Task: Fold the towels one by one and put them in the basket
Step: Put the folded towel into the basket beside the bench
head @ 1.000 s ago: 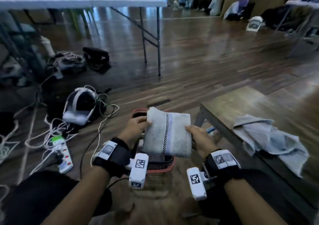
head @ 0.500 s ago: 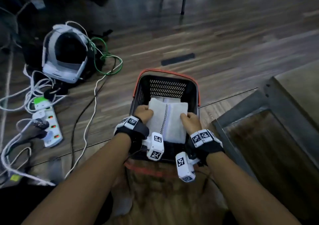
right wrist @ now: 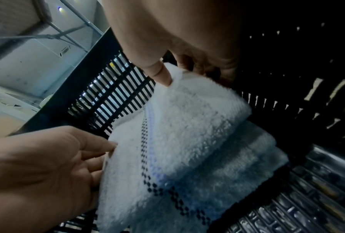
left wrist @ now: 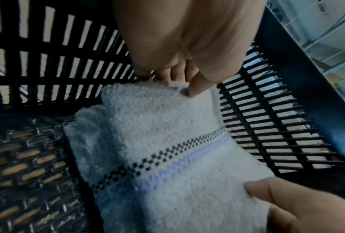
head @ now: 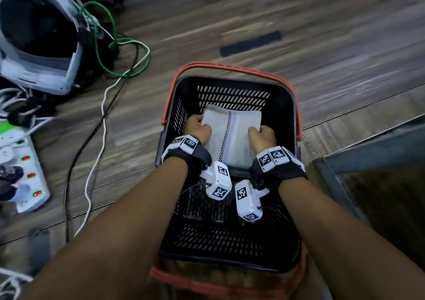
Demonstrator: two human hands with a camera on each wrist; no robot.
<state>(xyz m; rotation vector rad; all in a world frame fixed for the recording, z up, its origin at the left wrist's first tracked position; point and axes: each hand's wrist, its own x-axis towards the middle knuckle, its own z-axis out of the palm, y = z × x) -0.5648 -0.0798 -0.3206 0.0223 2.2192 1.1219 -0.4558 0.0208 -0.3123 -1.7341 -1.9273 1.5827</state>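
Far left on the wood floor: white headset (head: 39, 44) with green cable (head: 110, 46), power strip (head: 25, 175) below it with red lit switches, white cord trailing toward the basket — all well apart from the work.

Centre: black slotted basket (head: 232, 92) with orange rim and handles, standing on the floor. Left hand (head: 197, 128) inside it, pinching the left edge of the folded towel (head: 230, 136), thumb on top, fingers curled under. Folded towel white terry, checkered black band plus pale blue stripe running along its middle. Held inside the basket toward the far wall, over another folded towel (left wrist: 85, 138) lying beneath; wrist views show the near end lifted clear, far end hidden — cannot tell if touching yet. Right hand (head: 262, 136) pinching the right edge the same way, thumb tip dug into the pile.

Far right: corner of a low wooden table (head: 377, 143), just beside the basket.

Step judged: lowering the towel onto the stack, release not yet done.

Risks:
- letting go one side first — towel likely to tilt and the fold spring open
- dropping from height rather than setting down — layers could splay or slide off the lower towel
- fingers dragged out from under could pull the bottom layer along
- wrist cameras near the basket rim, possible snag on withdrawal
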